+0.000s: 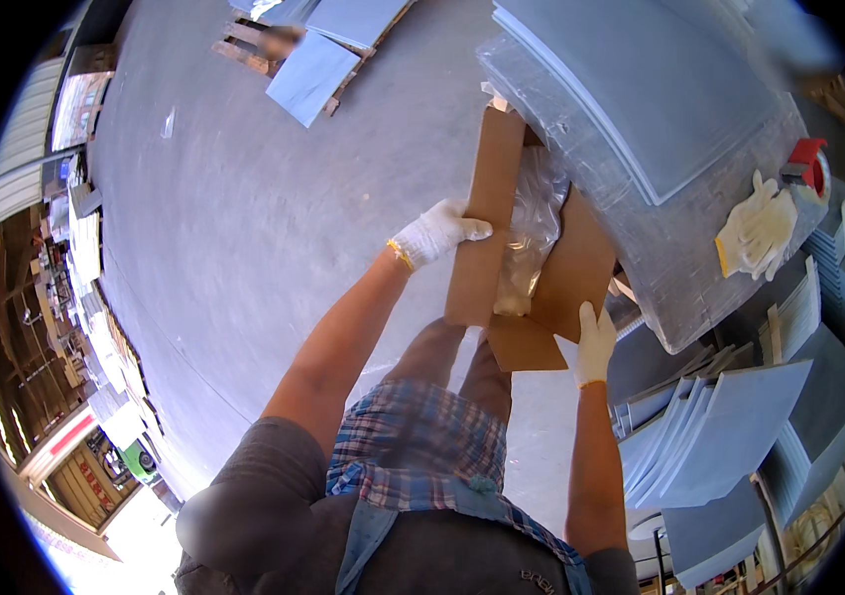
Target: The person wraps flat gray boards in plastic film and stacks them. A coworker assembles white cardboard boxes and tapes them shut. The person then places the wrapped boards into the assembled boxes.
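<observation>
An open brown cardboard box (485, 208) is in front of me at the edge of a work table, its flaps spread outward. Clear plastic wrapping (534, 223) shows inside and hides what it covers. My left hand (437, 233), in a white knit glove, grips the left flap with the thumb on its top face. My right hand (594, 345), gloved too, holds the right flap near its front corner. A smaller flap (525, 345) sticks out toward me between the hands.
A stack of grey sheets (661, 89) lies on the plastic-covered table (675, 288). Spare gloves (760, 226) and a red tape dispenser (807, 167) are at its right. Leaning panels (725, 426) stand at my right. Beyond the concrete floor (244, 198), a pallet (242, 48) holds more sheets.
</observation>
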Motion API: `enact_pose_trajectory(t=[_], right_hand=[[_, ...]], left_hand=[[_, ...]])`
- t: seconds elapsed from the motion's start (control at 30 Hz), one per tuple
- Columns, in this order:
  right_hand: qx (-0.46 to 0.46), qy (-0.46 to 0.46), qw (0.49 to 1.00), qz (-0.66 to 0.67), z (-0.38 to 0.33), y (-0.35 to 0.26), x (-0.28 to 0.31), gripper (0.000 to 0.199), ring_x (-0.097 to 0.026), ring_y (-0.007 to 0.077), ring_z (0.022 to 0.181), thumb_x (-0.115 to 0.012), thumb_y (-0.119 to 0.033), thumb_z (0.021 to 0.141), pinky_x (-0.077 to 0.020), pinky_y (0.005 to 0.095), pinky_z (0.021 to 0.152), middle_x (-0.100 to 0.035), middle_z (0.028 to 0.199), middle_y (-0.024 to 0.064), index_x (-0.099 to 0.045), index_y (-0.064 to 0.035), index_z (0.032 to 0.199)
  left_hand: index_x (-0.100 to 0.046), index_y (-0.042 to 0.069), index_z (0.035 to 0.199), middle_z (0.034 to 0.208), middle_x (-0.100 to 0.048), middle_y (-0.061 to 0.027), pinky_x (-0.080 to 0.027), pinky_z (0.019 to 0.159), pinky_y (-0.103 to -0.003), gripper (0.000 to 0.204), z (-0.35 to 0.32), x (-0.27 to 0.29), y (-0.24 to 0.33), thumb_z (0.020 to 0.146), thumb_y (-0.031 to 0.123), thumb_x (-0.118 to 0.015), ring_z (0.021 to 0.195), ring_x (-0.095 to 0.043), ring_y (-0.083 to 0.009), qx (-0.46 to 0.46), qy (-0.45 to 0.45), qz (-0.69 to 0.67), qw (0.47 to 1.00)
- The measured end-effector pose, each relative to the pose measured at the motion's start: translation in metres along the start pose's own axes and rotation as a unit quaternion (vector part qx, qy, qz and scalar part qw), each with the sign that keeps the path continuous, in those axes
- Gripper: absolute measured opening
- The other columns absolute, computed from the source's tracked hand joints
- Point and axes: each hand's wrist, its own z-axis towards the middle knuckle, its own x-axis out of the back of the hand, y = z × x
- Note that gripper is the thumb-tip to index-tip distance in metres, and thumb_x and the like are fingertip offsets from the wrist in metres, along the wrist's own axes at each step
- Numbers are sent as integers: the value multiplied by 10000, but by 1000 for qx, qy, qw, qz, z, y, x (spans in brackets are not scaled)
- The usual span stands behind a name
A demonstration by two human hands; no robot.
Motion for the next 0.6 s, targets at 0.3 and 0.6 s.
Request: enact_pose_trajectory(t=[0.3, 0.6], right_hand=[[5, 74, 996, -58, -1, 2, -9, 383, -650, 200, 964, -549, -228, 1030, -535, 328, 819, -681, 1165, 139, -619, 61, 1271], [-64, 189, 980, -15, 2, -1, -6, 439, -649, 251, 1047, -541, -265, 1029, -554, 364, 826, -635, 1279, 142, -568, 8, 1372]], left_hand=[[-651, -31, 1250, 1091, -697, -76, -501, 909, -322, 348, -7, -56, -87, 929, 102, -635, 1001, -624, -161, 2, 4, -85, 996], [-632, -19, 1266, 1063, -684, -65, -496, 915, -316, 319, -5, -68, -74, 981, 117, -586, 1004, -629, -169, 68, -9, -183, 981]])
